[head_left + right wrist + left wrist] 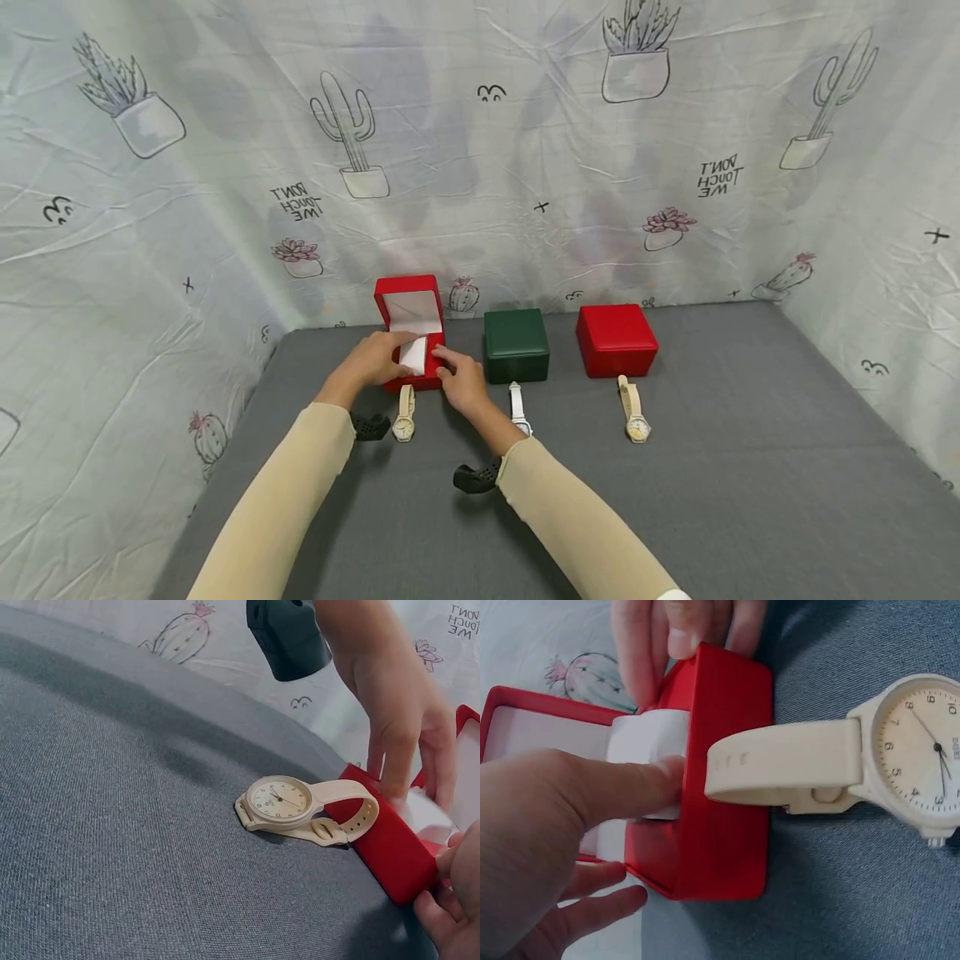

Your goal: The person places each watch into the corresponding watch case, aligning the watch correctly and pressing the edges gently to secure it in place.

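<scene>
A red watch box [426, 383] stands at the back left with its lid [406, 285] raised, showing a white lining. Inside it sits a white cushion [649, 729]. My left hand [372, 358] reaches into the box from the left and pinches this cushion, thumb on its near end and a finger toward its far end. From the other side, my right hand [467, 385] grips the box's side wall, thumb at the front corner. Just in front of the box lies a cream wristwatch [281, 801], dial up, strap looped and touching or nearly touching the front wall.
To the right stand a closed green box [516, 346] and a closed red box [617, 340]. A white watch [517, 402], partly behind my right forearm, and another cream watch [634, 414] lie before them. A printed cloth [510, 183] hangs behind the grey table [720, 500].
</scene>
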A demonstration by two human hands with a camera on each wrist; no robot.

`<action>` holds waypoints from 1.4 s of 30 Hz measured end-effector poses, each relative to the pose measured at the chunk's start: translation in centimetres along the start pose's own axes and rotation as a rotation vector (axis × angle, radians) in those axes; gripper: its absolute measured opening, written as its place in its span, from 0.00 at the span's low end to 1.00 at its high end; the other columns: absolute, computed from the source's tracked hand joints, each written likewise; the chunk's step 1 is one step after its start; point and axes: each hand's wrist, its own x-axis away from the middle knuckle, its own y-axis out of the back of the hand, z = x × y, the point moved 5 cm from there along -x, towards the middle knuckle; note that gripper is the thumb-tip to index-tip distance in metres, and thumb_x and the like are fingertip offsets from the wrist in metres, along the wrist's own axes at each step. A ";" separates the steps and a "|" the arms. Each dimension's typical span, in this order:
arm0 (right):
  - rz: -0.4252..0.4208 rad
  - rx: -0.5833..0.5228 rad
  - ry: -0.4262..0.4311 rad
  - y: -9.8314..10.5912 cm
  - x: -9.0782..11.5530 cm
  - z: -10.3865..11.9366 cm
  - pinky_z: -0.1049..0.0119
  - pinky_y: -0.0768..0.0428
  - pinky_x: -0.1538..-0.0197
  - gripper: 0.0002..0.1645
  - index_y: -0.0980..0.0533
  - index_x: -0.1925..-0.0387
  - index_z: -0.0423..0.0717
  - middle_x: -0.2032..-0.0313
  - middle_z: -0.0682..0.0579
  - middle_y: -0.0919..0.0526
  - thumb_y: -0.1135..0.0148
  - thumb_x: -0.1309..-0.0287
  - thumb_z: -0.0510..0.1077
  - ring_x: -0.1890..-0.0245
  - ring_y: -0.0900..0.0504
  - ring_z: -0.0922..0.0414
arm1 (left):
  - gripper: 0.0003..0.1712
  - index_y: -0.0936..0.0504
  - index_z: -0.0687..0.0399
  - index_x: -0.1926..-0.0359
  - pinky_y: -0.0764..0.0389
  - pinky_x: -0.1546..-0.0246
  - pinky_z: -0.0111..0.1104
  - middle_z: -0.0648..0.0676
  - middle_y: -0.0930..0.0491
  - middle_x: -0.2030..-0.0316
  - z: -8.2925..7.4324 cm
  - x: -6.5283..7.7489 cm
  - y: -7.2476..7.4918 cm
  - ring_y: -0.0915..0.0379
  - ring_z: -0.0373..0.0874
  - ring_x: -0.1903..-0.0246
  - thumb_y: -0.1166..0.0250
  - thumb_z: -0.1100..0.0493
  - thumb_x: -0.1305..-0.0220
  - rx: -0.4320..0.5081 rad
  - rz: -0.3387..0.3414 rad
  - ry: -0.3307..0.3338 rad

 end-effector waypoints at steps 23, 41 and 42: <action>0.001 -0.010 0.011 -0.2 0.1 -0.1 0.54 0.30 0.33 0.23 0.24 0.40 0.48 0.37 0.54 0.24 0.42 0.37 0.36 0.34 0.28 0.54 | 0.38 0.31 0.54 0.36 0.25 0.42 0.53 0.58 0.34 0.36 0.7 1.8 0.8 0.32 0.56 0.42 0.26 0.59 0.48 0.247 -0.321 -0.123; 0.047 0.135 0.141 0.0 0.5 0.7 0.55 0.29 0.34 0.22 0.25 0.40 0.46 0.37 0.47 0.25 0.42 0.35 0.39 0.35 0.27 0.51 | 0.38 0.35 0.52 0.31 0.20 0.55 0.25 0.59 0.42 0.34 3.4 5.1 0.3 0.34 0.59 0.41 0.32 0.61 0.40 0.902 -0.385 -0.043; 0.045 0.138 0.144 0.1 0.5 0.8 0.55 0.29 0.34 0.22 0.25 0.40 0.47 0.37 0.48 0.25 0.41 0.35 0.40 0.36 0.27 0.51 | 0.38 0.36 0.52 0.30 0.22 0.57 0.22 0.58 0.43 0.33 3.5 5.3 0.1 0.35 0.59 0.40 0.32 0.61 0.40 0.941 -0.376 -0.026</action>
